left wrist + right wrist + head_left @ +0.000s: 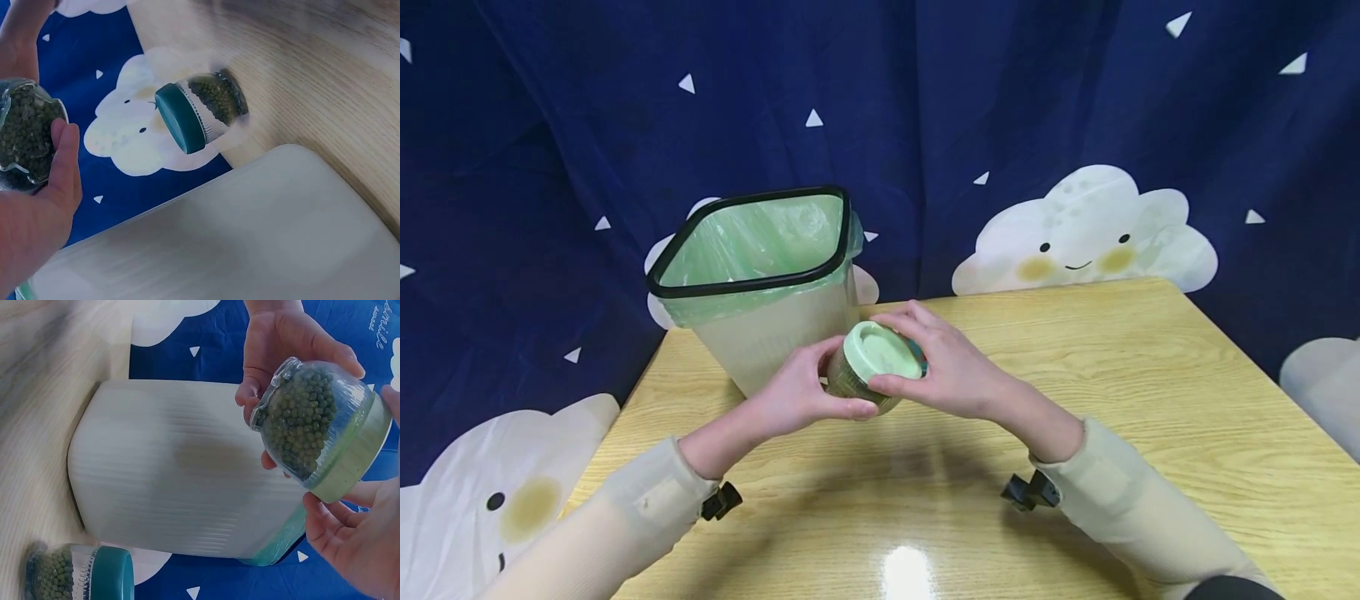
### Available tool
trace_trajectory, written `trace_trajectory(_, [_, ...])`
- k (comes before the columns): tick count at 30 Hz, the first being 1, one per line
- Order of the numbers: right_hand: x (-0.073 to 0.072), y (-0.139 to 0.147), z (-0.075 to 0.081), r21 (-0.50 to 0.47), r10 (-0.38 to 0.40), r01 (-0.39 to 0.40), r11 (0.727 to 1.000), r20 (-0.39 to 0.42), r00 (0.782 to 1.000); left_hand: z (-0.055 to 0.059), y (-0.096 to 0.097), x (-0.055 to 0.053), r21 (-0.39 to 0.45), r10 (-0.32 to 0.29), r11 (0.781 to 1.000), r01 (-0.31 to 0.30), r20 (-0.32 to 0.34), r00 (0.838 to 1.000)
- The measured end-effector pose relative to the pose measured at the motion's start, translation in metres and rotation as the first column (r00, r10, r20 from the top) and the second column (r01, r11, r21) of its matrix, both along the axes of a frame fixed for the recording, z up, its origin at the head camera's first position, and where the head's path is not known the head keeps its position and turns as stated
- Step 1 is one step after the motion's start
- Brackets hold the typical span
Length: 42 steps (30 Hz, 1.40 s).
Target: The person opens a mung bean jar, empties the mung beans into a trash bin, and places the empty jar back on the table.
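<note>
A clear jar of mung beans (300, 419) with a pale green lid (883, 350) is tilted in the air between both hands. My left hand (797, 390) grips the glass body, fingers and thumb round its sides. My right hand (951, 367) holds the lid by its rim, thumb on the near side and fingers on the far side. In the right wrist view the lid sits on the jar, and the beans lie heaped towards the base. A second bean jar with a teal lid (181, 119) stands on the table behind, mostly hidden in the head view.
A white trash bin (775, 333) with a black rim and green liner bag stands at the back left, close beside my left hand. The wooden table (1075, 375) extends to the right. A dark blue curtain (895, 125) with clouds hangs behind.
</note>
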State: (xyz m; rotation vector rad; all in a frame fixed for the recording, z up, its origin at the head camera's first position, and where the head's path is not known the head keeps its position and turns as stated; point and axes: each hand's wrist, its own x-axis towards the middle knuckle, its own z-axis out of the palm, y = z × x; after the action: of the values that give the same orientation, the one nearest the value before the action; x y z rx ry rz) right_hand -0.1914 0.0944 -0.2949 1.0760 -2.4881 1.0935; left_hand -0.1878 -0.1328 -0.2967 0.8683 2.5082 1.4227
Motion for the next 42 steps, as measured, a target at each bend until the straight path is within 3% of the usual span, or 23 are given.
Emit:
trace_trajectory(9, [0.000,0.000,-0.001,-0.052,0.037,-0.037,0.998,-0.014,0.999,0.000,0.000,-0.004,-0.003,-0.069,0.998,0.070,0.089,0.994])
trace_trajectory(16, [0.002,0.000,0.000,-0.051,0.072,-0.073,0.996,-0.018,0.997,0.000,0.001,-0.004,-0.025,-0.108,0.994,0.110,0.060,0.992])
trace_trajectory(23, [0.000,0.000,-0.003,-0.114,0.106,-0.109,0.987,-0.028,0.994,-0.002,0.002,-0.002,0.029,-0.135,0.991,0.132,0.143,0.981])
trace_trajectory(27, [-0.002,0.000,-0.008,-0.176,0.150,-0.161,0.971,-0.071,0.986,-0.004,0.003,-0.001,-0.003,-0.140,0.990,0.141,0.065,0.988])
trace_trajectory(33, [-0.005,0.001,-0.011,-0.181,0.187,-0.211,0.961,-0.143,0.972,-0.008,0.004,-0.002,-0.056,-0.134,0.990,0.130,-0.065,0.989])
trace_trajectory(37, [-0.006,0.002,-0.011,-0.193,0.214,-0.251,0.948,-0.194,0.957,-0.007,0.005,-0.003,-0.061,-0.137,0.990,0.131,-0.101,0.985])
trace_trajectory(42, [-0.010,0.003,-0.012,-0.207,0.246,-0.300,0.931,-0.252,0.936,-0.008,0.008,-0.003,-0.008,-0.170,0.985,0.170,-0.090,0.981])
